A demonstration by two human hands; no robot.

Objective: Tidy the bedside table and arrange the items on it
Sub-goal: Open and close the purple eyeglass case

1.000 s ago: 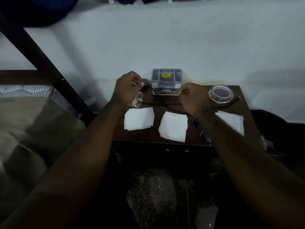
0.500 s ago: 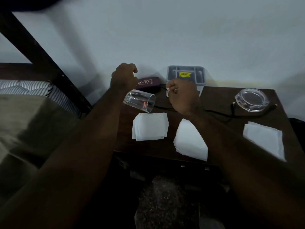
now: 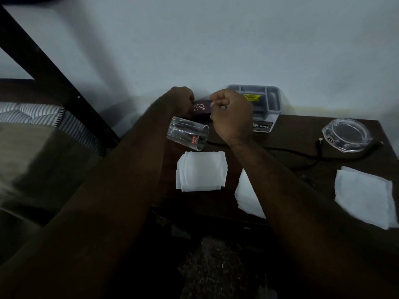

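left hand (image 3: 179, 100): curled round the left end of the spectacle case (image 3: 201, 107), at the far left of the desk (image 3: 302, 130) by the wall; probably squaring it to the back edge.
right hand (image 3: 232, 113): fingers curled, thumb towards forefinger beside the case's right end; gripping the case, pinching something small or closed on nothing, cannot tell.
spectacle case: maroon, oblong, hard-looking shell, pale lettering on top.
tumbler (image 3: 187, 134): clear glass with a red label, lying on its side, mouth to the right, just nearer than the case; round wall, apt to roll, likely due to be stood upright.
organiser tray (image 3: 259, 98): grey plastic, compartments, yellow sticker; far edge, right of the case.
ashtray (image 3: 345, 134): thick clear glass, round, heavy-looking; far right.
cable (image 3: 280, 151): black, thin, limp; trailing loosely across the middle towards the ashtray.
napkins (image 3: 201, 170): three white, soft, folded squares along the near edge, well apart; middle one partly under the right forearm.
desk: dark wood, matte.
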